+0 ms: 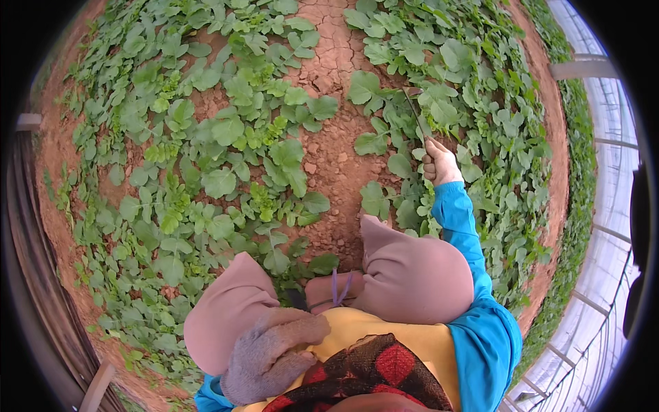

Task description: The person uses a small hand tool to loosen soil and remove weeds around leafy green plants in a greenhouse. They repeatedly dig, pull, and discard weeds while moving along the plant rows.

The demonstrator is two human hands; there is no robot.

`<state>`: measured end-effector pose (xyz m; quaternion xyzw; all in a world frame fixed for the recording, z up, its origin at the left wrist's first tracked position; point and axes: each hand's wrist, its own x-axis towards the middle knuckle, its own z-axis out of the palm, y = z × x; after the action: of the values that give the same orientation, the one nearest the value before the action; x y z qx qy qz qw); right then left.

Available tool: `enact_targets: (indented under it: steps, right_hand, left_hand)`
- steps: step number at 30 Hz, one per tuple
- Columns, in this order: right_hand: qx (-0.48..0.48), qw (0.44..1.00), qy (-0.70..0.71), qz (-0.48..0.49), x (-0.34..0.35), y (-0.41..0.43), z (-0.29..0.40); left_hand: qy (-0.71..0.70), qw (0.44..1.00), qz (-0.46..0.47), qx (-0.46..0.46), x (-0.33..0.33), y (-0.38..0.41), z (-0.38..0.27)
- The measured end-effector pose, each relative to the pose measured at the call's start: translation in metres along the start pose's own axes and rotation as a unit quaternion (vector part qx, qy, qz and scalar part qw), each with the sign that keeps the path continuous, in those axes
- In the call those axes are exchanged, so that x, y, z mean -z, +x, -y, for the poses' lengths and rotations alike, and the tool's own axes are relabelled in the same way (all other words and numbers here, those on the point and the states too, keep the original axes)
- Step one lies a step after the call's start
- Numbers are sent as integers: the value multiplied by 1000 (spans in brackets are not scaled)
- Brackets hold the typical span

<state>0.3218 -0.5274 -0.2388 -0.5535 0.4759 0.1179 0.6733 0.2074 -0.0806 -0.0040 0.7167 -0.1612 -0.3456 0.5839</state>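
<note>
My right hand (440, 162) is closed around the handle end of a thin metal hand tool (416, 114). The tool reaches up and left from my fist, and its small blade sits among the leaves of the right-hand planted strip (443, 110). A blue sleeve covers that arm. On my left thigh, beside the end of the other blue sleeve, is a bunched grey-brown fuzzy cloth or glove (273, 355); whether my left hand is inside or under it cannot be made out.
Leafy green plants (221, 129) spread over the left side. A cracked reddish soil path (332, 51) runs between the plantings. Clear plastic sheeting on a frame (607, 206) curves along the right edge. Dark folded sheeting (36, 232) lies at the far left, near pale posts.
</note>
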Motion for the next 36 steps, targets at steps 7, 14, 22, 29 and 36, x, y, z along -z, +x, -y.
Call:
enact_targets:
  steps: [7,14,22,29,36]
  right_hand:
    - [-148,935,312,82,10,47,13]
    - [14,976,219,-15,-23,67,21]
    - [-59,910,388,130,-26,66,-2]
    - [-118,880,392,242,-61,79,-4]
    - [-74,895,324,298,-138,103,-1]
  left_hand:
    - [-21,999,-9,-23,-4,11,0]
    - [17,1000,-4,-18,2,13,-4]
    - [-20,999,1,40,5,11,-5]
    - [-12,1000,0,28,5,20,0]
    - [-55,997,-42,33,5,43,-5]
